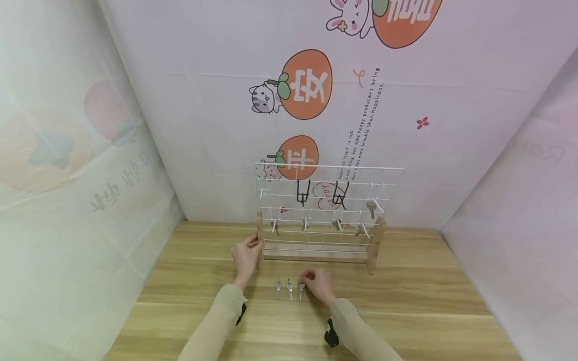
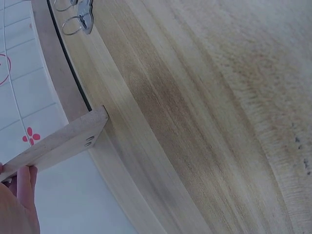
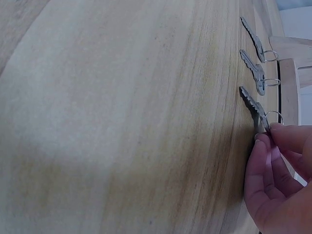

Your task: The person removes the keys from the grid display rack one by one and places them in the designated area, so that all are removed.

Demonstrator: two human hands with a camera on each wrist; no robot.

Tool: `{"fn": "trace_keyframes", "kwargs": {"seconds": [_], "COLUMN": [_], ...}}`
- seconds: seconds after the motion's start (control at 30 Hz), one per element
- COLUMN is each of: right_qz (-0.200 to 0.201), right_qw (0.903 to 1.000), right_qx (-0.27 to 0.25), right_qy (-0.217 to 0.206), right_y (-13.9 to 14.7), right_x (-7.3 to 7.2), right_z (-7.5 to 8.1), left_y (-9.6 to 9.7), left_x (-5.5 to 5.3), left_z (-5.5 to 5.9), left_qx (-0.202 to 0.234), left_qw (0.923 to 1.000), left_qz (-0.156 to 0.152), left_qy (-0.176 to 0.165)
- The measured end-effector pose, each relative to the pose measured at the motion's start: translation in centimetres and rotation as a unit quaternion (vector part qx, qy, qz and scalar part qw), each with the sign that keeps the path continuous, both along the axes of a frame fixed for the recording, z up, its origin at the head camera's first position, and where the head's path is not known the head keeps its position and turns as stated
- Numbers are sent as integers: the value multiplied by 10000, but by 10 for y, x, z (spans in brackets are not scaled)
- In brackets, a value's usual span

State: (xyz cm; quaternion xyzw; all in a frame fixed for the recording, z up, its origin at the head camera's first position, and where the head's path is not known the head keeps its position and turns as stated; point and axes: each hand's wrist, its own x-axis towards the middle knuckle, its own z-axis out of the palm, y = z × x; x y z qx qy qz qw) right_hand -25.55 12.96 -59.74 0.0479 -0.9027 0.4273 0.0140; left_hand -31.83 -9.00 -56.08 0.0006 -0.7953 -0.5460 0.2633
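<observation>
In the head view my left hand (image 1: 246,256) grips the left wooden post (image 1: 260,228) of a white wire grid rack (image 1: 329,167). That post (image 2: 63,144) also crosses the left wrist view, with fingers of my left hand (image 2: 18,204) against it. My right hand (image 1: 318,284) pinches the head of the rightmost silver key (image 1: 301,287). In the right wrist view the pinched key (image 3: 254,105) is tilted slightly off the wood, a thin ring on it. Beside it lie a middle key (image 3: 253,71) and a far key (image 3: 252,40), both with rings.
Several keys, one of them a brassy key (image 1: 371,207), hang from white hooks on the grid. Two black wire hooks (image 1: 303,193) sit higher up. The wooden table (image 1: 429,291) meets a printed cloth backdrop (image 1: 217,150) behind the rack.
</observation>
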Motion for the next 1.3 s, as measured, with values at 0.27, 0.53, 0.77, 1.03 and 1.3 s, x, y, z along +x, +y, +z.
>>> {"fn": "trace_keyframes", "kwargs": {"seconds": [0.27,0.53,0.77,1.03,1.3], "right_qz": [35,166,142,112,190], "right_qw": [10000,9996,9998,9998,9995], "right_qx": [-79,-164,-116,-151,-185], "right_qy": [34,147,18,-7,180], "right_y": [1,2,3,3,5], "right_x": [0,1,-1,0,1], "right_z": [1,-1,-3,-2,-1], "left_y": [1,1,0,1,0], "left_x": [-1,-2,-1,-1,-1], "left_z": [0,0,-1,0,-2], "left_qx": [-106,-142,-25,-78,-81], "left_qw": [9999,9996,9998,9997,9996], "left_qz": [96,154,82,70,74], "left_qy": [97,189,169,220,249]}}
